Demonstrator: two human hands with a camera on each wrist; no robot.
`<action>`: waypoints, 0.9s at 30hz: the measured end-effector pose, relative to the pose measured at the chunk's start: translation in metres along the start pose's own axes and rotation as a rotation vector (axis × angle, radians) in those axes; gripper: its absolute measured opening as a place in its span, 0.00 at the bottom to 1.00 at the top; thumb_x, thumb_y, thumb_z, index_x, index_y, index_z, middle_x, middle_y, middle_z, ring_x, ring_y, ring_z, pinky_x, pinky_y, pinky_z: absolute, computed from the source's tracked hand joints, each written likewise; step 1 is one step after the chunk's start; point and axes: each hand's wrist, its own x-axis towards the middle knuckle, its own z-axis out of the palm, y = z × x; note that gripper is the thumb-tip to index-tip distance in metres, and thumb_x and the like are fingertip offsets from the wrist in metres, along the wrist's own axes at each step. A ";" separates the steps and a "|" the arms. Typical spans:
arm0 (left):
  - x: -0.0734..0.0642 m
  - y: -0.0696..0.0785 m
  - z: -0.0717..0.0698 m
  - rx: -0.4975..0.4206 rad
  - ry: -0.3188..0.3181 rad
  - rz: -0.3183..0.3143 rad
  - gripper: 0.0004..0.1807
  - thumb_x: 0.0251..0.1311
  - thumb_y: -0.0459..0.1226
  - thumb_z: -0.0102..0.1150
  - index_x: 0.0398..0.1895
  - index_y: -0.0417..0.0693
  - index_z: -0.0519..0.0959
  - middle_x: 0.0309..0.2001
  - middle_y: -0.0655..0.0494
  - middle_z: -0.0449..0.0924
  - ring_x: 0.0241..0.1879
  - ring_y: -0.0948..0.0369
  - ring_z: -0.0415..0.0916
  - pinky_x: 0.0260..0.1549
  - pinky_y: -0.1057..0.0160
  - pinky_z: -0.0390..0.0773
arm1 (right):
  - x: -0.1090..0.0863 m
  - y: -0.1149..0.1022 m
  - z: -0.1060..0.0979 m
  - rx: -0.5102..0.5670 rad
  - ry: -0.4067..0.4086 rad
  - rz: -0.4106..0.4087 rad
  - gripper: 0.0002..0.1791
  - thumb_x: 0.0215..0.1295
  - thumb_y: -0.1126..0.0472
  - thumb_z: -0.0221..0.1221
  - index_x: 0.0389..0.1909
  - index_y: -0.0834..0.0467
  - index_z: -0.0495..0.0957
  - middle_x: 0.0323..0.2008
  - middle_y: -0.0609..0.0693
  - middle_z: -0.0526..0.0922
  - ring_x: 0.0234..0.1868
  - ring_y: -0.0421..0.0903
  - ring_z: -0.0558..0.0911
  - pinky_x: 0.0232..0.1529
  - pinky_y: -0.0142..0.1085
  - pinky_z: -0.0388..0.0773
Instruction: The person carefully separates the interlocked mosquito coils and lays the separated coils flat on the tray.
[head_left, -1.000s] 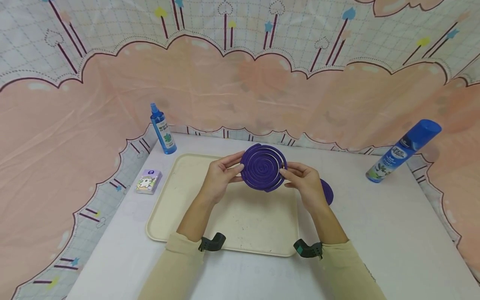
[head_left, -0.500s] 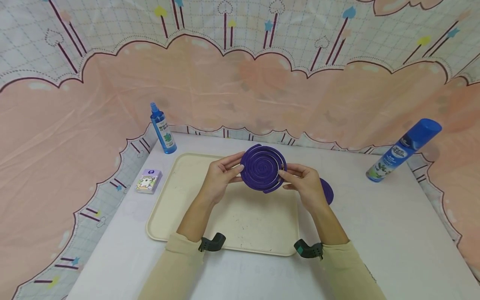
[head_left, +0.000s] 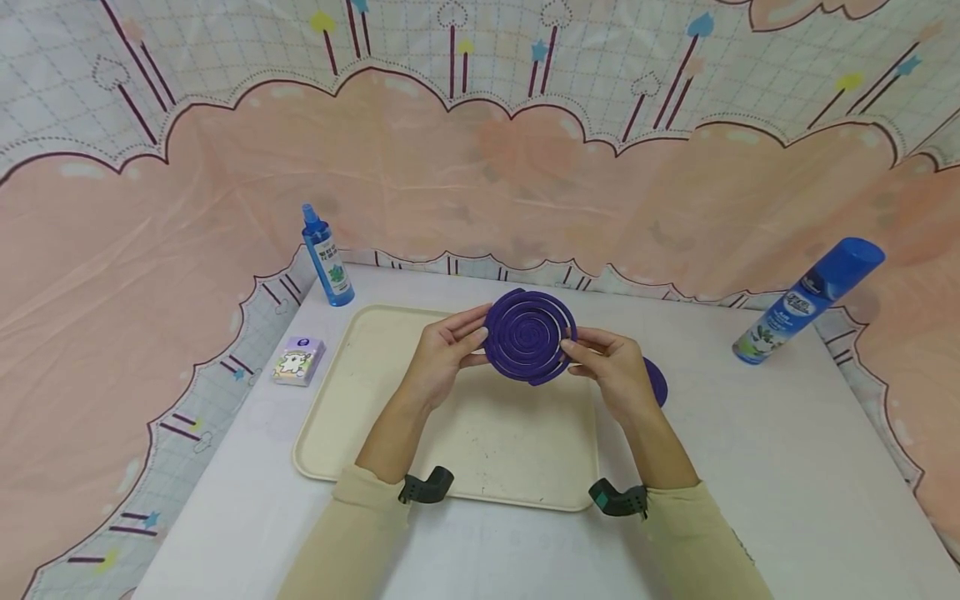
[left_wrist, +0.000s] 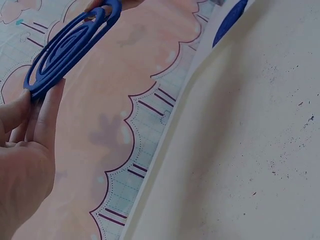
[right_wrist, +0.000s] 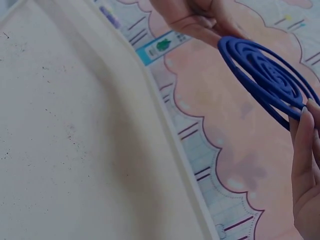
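On the white bench (head_left: 810, 467), a slim blue plastic spray bottle (head_left: 328, 262) stands behind a small lilac cartoon-printed box (head_left: 298, 362), well apart from a tall blue cylindrical aerosol can (head_left: 801, 307), before a peach-and-white patterned cloth backdrop (head_left: 525, 200).

Cannot read any word for certain. On the bottle (head_left: 327, 265), can see dark characters above a green leaf sign, too small to make out. On the can (head_left: 804, 304), can find pale lettering in an oval logo, likewise unclear. On the box (head_left: 298, 361), can spot a small dark oval emblem, illegible.
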 end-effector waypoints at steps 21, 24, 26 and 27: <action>0.000 -0.001 0.000 0.043 0.058 -0.022 0.24 0.69 0.24 0.55 0.69 0.36 0.73 0.63 0.33 0.78 0.40 0.68 0.88 0.38 0.67 0.88 | -0.003 0.004 0.004 -0.079 0.065 -0.022 0.18 0.63 0.62 0.70 0.51 0.65 0.83 0.29 0.37 0.89 0.30 0.33 0.87 0.31 0.28 0.86; 0.000 -0.001 0.000 0.050 0.057 -0.020 0.26 0.66 0.23 0.59 0.68 0.35 0.73 0.64 0.31 0.77 0.39 0.68 0.88 0.37 0.66 0.88 | -0.003 0.006 0.004 -0.119 0.100 -0.021 0.23 0.61 0.59 0.72 0.54 0.65 0.82 0.29 0.35 0.89 0.31 0.32 0.87 0.32 0.28 0.86; 0.000 -0.001 0.000 0.047 0.059 -0.016 0.26 0.64 0.22 0.59 0.67 0.34 0.74 0.63 0.31 0.77 0.38 0.68 0.88 0.37 0.66 0.89 | -0.002 0.007 0.004 -0.142 0.115 -0.029 0.23 0.60 0.58 0.73 0.54 0.62 0.82 0.30 0.33 0.89 0.33 0.32 0.87 0.32 0.28 0.86; 0.000 -0.001 0.000 0.046 0.060 -0.012 0.26 0.64 0.22 0.60 0.67 0.34 0.74 0.63 0.32 0.78 0.38 0.68 0.88 0.37 0.66 0.89 | -0.002 0.007 0.004 -0.157 0.120 -0.035 0.23 0.60 0.58 0.73 0.55 0.62 0.82 0.30 0.32 0.88 0.34 0.32 0.87 0.32 0.28 0.85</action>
